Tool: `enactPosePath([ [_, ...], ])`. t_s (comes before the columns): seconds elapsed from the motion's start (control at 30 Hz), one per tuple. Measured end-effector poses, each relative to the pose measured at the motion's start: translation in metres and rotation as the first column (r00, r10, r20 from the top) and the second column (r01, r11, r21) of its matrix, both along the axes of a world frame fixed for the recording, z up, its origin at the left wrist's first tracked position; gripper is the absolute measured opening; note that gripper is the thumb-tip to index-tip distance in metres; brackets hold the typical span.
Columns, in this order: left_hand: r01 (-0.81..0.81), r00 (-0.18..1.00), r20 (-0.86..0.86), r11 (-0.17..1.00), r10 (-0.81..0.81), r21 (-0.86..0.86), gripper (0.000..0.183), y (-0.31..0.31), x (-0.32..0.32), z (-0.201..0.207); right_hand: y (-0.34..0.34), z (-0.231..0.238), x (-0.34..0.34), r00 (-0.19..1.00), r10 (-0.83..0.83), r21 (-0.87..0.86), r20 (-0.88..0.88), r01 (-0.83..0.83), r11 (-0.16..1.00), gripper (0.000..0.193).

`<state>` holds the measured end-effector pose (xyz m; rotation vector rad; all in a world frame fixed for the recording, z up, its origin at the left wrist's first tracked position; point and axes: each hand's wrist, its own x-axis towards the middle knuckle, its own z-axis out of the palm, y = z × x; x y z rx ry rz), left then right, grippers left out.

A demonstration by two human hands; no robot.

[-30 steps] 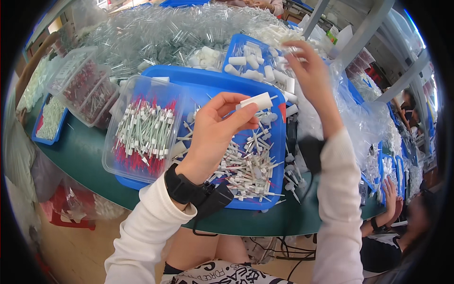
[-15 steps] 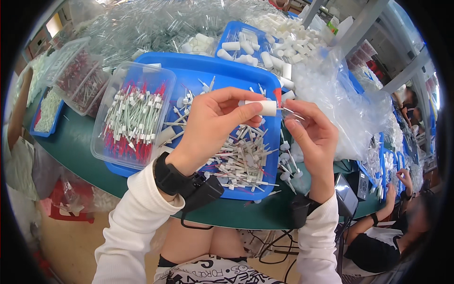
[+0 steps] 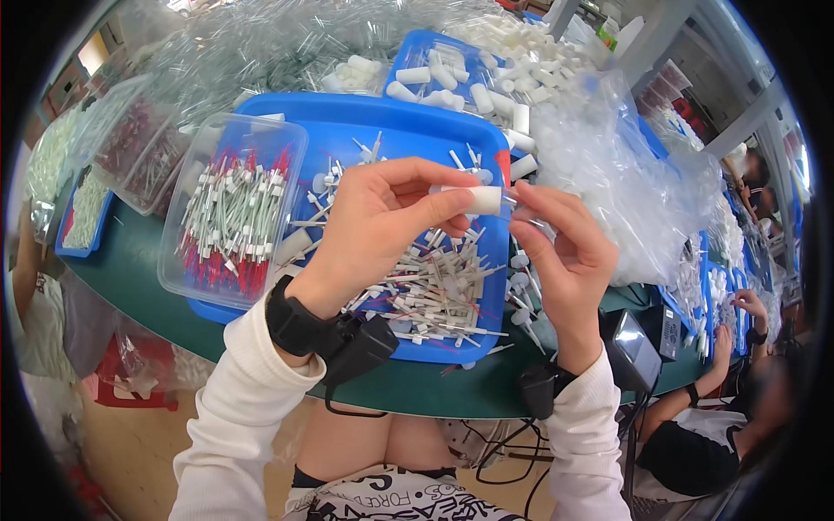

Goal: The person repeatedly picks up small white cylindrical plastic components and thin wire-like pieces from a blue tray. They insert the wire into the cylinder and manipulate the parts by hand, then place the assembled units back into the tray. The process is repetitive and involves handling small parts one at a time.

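Note:
My left hand (image 3: 369,226) pinches a short white cylinder (image 3: 486,201) between thumb and fingers, holding it level above the blue tray. At the cylinder's right end, my right hand (image 3: 565,252) has thumb and fingertips closed on a small, partly clear piece (image 3: 530,213) with a thin pin pointing at the cylinder. That piece is mostly hidden by the fingers, and whether it enters the cylinder I cannot tell. Below lies the blue tray (image 3: 347,106), holding many loose thin white stems (image 3: 443,291) with small white caps and some red wires.
Left of my left hand, a clear plastic box (image 3: 228,208) of bundled stems rests partly on the tray. More white cylinders (image 3: 417,75) lie in a farther blue tray. Clear plastic bags (image 3: 621,182) heap up at right. A black device (image 3: 630,352) stands near my right wrist. Co-workers sit at both sides.
Both hands keep their grips, and the small piece has come slightly closer to the cylinder's end. The whole view has shifted a little.

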<state>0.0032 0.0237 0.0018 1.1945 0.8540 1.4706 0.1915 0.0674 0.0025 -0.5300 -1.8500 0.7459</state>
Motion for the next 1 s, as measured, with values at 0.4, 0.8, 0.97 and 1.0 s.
enactPosePath([
  [0.4, -0.094, 0.993, -0.079, 0.996, 0.093, -0.01, 0.022, 0.001, -0.002, 0.0, 0.003, -0.003, 0.003, 1.0, 0.002, -0.115, -0.012, -0.004, 0.993, 0.032],
  [0.8, -0.134, 0.978, -0.139, 0.977, 0.158, 0.168, 0.018, -0.003, 0.006, -0.004, -0.009, 0.005, 0.001, 0.99, 0.124, -0.463, -0.062, -0.138, 0.876, 0.026],
  [0.97, -0.14, 0.972, -0.152, 0.964, 0.178, 0.227, 0.021, -0.001, 0.007, -0.008, -0.007, -0.001, 0.001, 0.996, 0.092, -0.263, -0.001, -0.089, 0.961, 0.024],
  [1.0, -0.133, 0.968, -0.175, 0.961, 0.178, 0.241, 0.023, -0.003, 0.006, -0.008, -0.008, -0.001, 0.002, 0.996, 0.084, -0.266, 0.0, -0.081, 0.96, 0.024],
])
